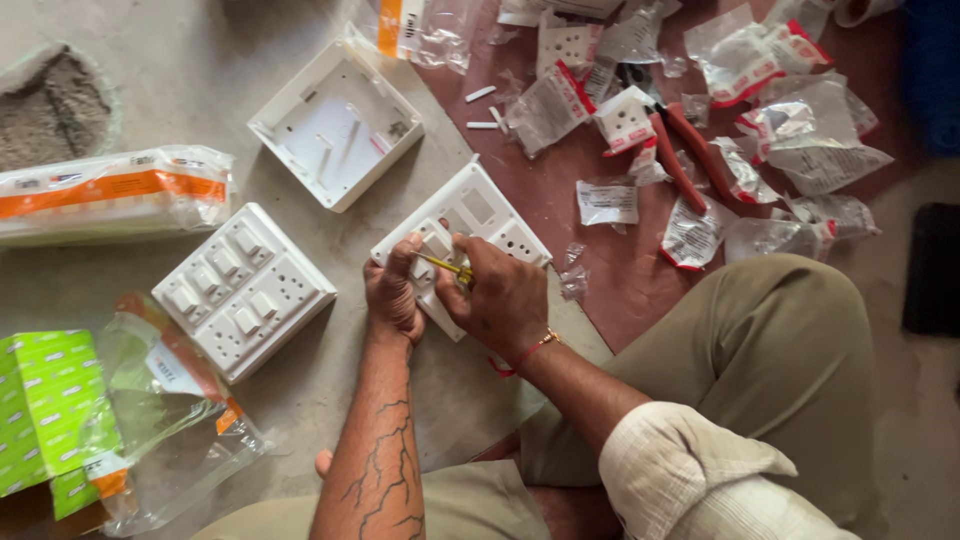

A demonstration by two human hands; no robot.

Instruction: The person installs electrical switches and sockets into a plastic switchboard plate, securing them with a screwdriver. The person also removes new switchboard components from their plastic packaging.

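Soft even daylight, faint shadows, mild glare on plastic wrappers, sharp centre, slight edge softness

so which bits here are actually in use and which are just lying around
In use: left hand, right hand, screwdriver, switch plate.

Lying about: finished switchboard, empty box, pliers, torn wrappers, green packet.

Counting now: two hands at work, one yellow screwdriver (445,266), three white switch plates, one red-handled pliers (680,150), one green box (45,400), and many scattered plastic wrappers.
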